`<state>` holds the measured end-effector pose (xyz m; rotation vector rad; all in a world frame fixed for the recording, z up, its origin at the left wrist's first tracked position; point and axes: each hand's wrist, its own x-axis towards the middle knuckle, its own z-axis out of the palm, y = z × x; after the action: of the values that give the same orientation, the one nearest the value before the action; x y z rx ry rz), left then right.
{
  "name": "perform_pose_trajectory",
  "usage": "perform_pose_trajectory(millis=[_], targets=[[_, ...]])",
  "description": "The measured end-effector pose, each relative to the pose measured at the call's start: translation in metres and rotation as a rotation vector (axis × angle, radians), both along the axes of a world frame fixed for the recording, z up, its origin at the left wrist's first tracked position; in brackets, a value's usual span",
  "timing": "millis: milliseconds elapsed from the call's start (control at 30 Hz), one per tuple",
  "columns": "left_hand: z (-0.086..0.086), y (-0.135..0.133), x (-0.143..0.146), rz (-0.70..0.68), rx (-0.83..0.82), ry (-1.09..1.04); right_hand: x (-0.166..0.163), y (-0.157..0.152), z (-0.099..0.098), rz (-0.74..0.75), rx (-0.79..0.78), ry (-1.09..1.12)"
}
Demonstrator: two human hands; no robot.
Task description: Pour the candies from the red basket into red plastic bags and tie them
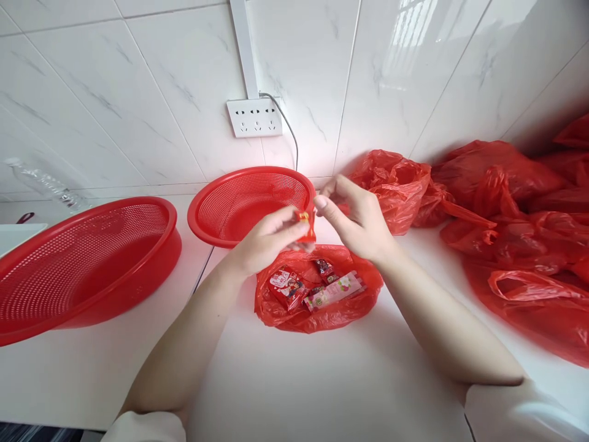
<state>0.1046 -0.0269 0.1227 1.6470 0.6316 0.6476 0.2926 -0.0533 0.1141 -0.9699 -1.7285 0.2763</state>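
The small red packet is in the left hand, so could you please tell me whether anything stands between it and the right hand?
Nothing visible stands between the small red packet, held in the left hand, and the right hand. The right thumb is right by the packet's upper end; whether they touch is unclear.

- white, soft-looking fabric short sleeve way back up the arm from the left hand, cuff edge kinda rounded and puffy, looks plain
- matching white, smooth fabric sleeve back at about the elbow behind the right hand, with a thin dark shadow line along its cuff; it gets blurry farther from the hand, so can't make out the weave
- bare, slim forearms behind both hands, narrowing toward the wrists
- both hands bare too, slender fingers, plus a short, rounded thumbnail on the right one
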Motion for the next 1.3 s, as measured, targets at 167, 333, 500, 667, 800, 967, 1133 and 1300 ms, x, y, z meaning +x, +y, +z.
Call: perform_pose_trajectory(millis=[167, 333, 500, 667, 800, 967, 1133, 1300], targets=[[0.016, -0.003, -0.014, -0.084, 0.151, 0.153, 0.009, 0.000, 0.004, 0.402, -0.308, -0.018], [0.021, -0.006, -0.015, -0.034, 0.213, 0.015, 0.006, -0.013, 0.011, 0.472, -0.235, 0.050], [0.019, -0.008, -0.012, -0.064, 0.164, -0.062, 0.001, -0.021, 0.014, 0.449, -0.024, -0.004], [0.018, -0.009, -0.011, -0.087, 0.130, -0.135, 0.001, -0.021, 0.014, 0.369, 0.071, -0.056], [0.017, -0.010, -0.010, -0.106, 0.120, -0.100, 0.004, -0.023, 0.013, 0.344, 0.085, -0.094], [0.016, -0.010, -0.010, -0.117, 0.097, -0.067, 0.006, -0.032, 0.014, 0.258, 0.135, -0.191], [0.015, -0.009, -0.012, -0.147, 0.207, -0.021, 0.007, -0.041, 0.018, 0.203, 0.172, -0.324], [0.011, -0.008, -0.010, -0.228, 0.345, -0.025, 0.003, -0.035, 0.015, 0.274, 0.164, -0.364]])
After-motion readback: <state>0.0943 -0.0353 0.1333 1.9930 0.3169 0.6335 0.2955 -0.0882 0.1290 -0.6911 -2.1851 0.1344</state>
